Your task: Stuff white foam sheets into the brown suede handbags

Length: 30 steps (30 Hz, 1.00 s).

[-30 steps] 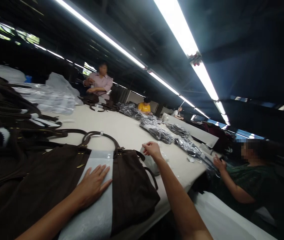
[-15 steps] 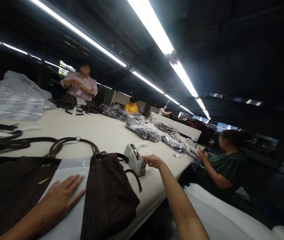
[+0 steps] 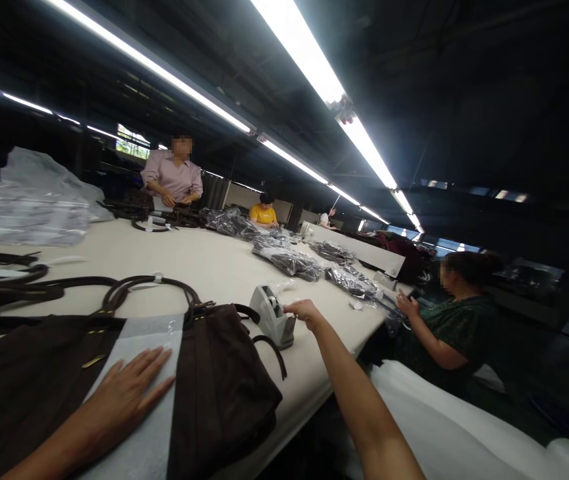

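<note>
My left hand (image 3: 123, 397) lies flat with fingers stretched out on a strip of white paper (image 3: 141, 427). This strip is laid across a dark brown handbag (image 3: 224, 380) in front of me. The bag's rounded handles (image 3: 151, 283) extend beyond it over the table, a pale wrap around one of them. To the right of the bag stands a grey tape dispenser (image 3: 270, 320). At its front end my right hand (image 3: 306, 312) is closed in a pinch on the end of the tape, which is barely visible.
More brown bag handles (image 3: 24, 287) lie at the left. Clear-wrapped bundles (image 3: 287, 259) sit across the pale table (image 3: 219, 257), and plastic bags (image 3: 24, 207) are piled at far left. A co-worker (image 3: 449, 327) is at the right, another (image 3: 174, 177) across the table. White sheeting (image 3: 429, 413) lies lower right.
My left hand stays flat on the paper; my right hand remains at the dispenser, its fingers drawn closer together. The co-worker across the table has lowered their hands to the brown items.
</note>
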Tool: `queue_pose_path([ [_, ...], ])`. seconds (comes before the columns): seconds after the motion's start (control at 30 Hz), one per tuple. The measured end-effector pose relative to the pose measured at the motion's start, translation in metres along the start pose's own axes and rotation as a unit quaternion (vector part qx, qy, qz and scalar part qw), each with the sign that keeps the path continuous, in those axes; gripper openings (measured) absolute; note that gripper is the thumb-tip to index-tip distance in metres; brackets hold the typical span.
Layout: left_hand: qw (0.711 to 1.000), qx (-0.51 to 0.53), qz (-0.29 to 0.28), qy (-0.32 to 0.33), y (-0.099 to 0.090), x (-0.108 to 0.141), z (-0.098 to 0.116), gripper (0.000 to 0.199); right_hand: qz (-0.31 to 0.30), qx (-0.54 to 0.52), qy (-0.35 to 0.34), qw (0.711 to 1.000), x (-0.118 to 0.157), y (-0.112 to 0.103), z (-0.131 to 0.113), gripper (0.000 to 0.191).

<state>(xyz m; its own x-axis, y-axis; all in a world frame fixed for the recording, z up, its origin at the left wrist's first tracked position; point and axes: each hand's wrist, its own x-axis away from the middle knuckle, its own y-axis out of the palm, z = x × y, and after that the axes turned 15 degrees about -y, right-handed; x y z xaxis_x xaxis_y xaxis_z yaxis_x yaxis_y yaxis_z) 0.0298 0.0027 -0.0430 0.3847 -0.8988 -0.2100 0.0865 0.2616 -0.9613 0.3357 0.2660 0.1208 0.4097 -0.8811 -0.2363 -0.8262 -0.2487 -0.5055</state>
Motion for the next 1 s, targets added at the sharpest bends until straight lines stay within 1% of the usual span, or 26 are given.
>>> queue_pose_path([
  [0.13,0.999,-0.008,-0.005,0.04,-0.008,0.004,0.0,0.049,0.017,-0.033,-0.048,0.998,0.018,-0.016,-0.002,0.02],
  [0.23,0.999,0.013,0.011,0.047,-0.006,0.004,-0.004,0.047,0.014,-0.038,-0.051,0.998,0.033,-0.024,0.004,0.021],
  [0.33,0.996,0.034,0.042,0.065,0.002,0.004,-0.008,0.046,0.009,-0.033,-0.036,0.999,0.047,-0.022,0.017,0.022],
  [0.43,0.997,0.033,0.045,0.06,0.006,0.004,-0.009,0.043,0.021,-0.029,-0.02,0.999,0.057,-0.012,0.034,0.02],
  [0.5,0.998,0.028,0.038,0.05,0.002,0.005,-0.006,0.042,0.042,-0.024,-0.01,0.999,0.062,-0.004,0.048,0.019],
  [0.6,0.999,0.017,0.013,0.037,-0.011,0.007,0.003,0.046,0.091,-0.003,0.009,0.996,0.069,0.005,0.068,0.021],
  [0.67,1.0,0.023,-0.012,0.005,-0.022,0.009,0.011,0.051,0.126,0.012,0.024,0.992,0.075,0.005,0.075,0.026],
  [0.7,0.999,0.032,-0.022,-0.016,-0.028,0.01,0.015,0.055,0.139,0.016,0.027,0.99,0.077,0.004,0.074,0.027],
  [0.77,0.997,0.056,-0.035,-0.049,-0.038,0.014,0.024,0.063,0.154,0.009,0.015,0.988,0.079,0.005,0.063,0.029],
  [0.83,0.994,0.073,-0.044,-0.061,-0.049,0.017,0.032,0.066,0.137,-0.047,-0.024,0.989,0.077,0.014,0.036,0.032],
  [0.87,0.994,0.077,-0.051,-0.063,-0.054,0.019,0.035,0.066,0.11,-0.093,-0.044,0.989,0.076,0.024,0.018,0.034],
  [0.93,0.992,0.085,-0.064,-0.068,-0.063,0.022,0.04,0.066,0.023,-0.19,-0.058,0.98,0.076,0.053,-0.022,0.034],
  [1.0,0.991,0.094,-0.065,-0.073,-0.069,0.024,0.042,0.065,-0.077,-0.24,-0.03,0.967,0.076,0.094,-0.062,0.026],
])
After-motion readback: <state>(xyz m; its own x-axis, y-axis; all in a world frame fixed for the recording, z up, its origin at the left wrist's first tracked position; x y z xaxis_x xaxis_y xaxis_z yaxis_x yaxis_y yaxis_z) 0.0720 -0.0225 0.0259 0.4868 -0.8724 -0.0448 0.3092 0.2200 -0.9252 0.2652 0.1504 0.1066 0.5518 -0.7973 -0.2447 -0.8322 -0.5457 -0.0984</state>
